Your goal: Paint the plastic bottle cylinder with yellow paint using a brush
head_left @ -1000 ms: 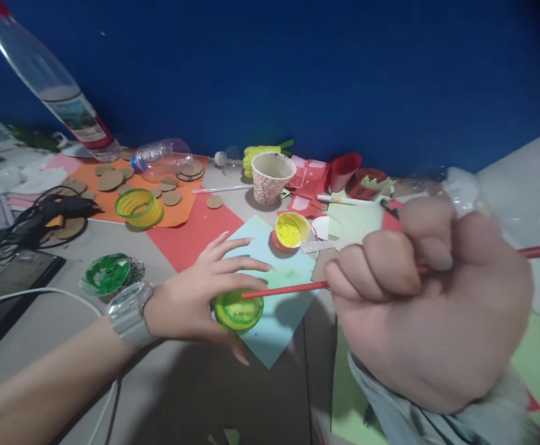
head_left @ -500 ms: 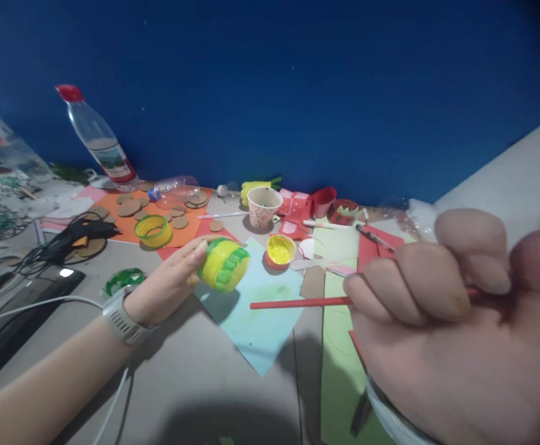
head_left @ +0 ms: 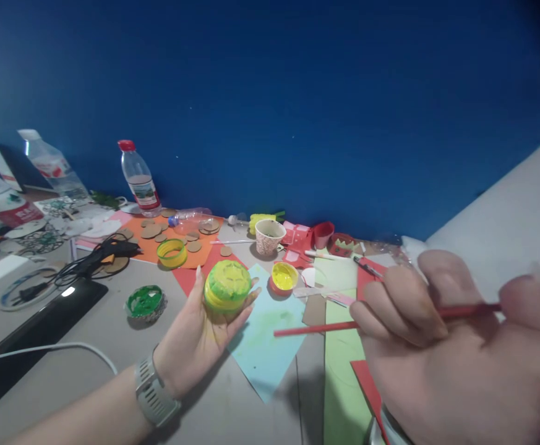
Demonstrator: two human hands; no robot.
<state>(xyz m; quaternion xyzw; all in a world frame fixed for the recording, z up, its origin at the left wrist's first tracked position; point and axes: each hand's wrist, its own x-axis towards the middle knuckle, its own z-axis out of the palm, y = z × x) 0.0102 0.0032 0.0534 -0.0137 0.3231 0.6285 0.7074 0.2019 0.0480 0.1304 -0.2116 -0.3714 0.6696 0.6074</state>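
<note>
My left hand point(head_left: 205, 337), with a grey watch on the wrist, holds a small yellow and green painted cup-like object point(head_left: 227, 285) between thumb and fingers, its rounded end facing up. Close to the camera at the right, my right hand point(head_left: 432, 334) is curled around a thin red stick point(head_left: 316, 329), which points left over the light blue paper point(head_left: 274, 346). Beyond that paper's near part stands a cup of yellow paint point(head_left: 283, 278). A dish of green paint point(head_left: 145, 303) lies left of my left hand.
A patterned paper cup point(head_left: 270, 237), a yellow ring point(head_left: 172, 253) and cardboard discs point(head_left: 151, 231) stand farther back. At the left are a red-capped bottle point(head_left: 140, 182), black cables point(head_left: 107, 250) and a black device point(head_left: 42, 340). A blue wall point(head_left: 270, 111) rises behind.
My left hand has turned palm up, tipping the painted object so its end faces upward. The view has shifted, and the green paint dish now shows fully. The red stick remains in my right hand.
</note>
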